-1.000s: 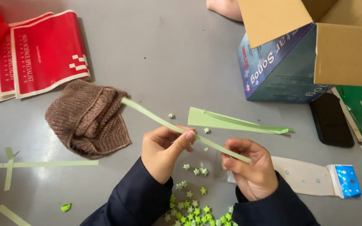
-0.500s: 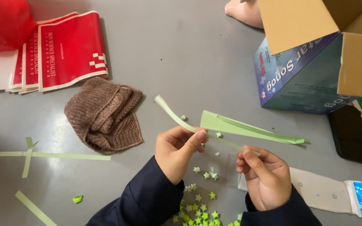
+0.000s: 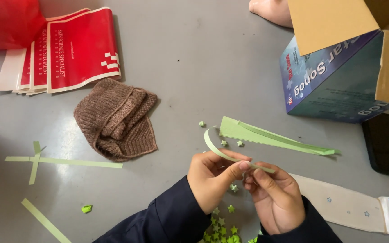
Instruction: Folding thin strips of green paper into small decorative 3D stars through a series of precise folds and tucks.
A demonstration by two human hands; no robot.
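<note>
My left hand (image 3: pixel 211 179) and my right hand (image 3: pixel 273 198) meet over a grey surface and both pinch one thin light-green paper strip (image 3: pixel 214 146). Its free end curls up and to the left of my left thumb. Just beyond the hands lies a bundle of more green strips (image 3: pixel 273 136). Several tiny folded green paper stars (image 3: pixel 221 224) are scattered under and between my wrists, with a few more (image 3: pixel 239 143) by the bundle. Both sleeves are dark navy.
A brown knitted hat (image 3: pixel 118 119) lies to the left. Red and white packets (image 3: pixel 64 47) and a red bag (image 3: pixel 5 22) sit at the far left. A blue cardboard box (image 3: pixel 334 76) with open flaps stands at the right, beside a black phone (image 3: pixel 386 144). Loose green strips (image 3: pixel 64 161) lie at the left. A person's bare foot (image 3: pixel 271 10) shows at the top.
The strip has been drawn through my fingers, so its free end is shorter and now curls. My hands have come closer together. The view has shifted left.
</note>
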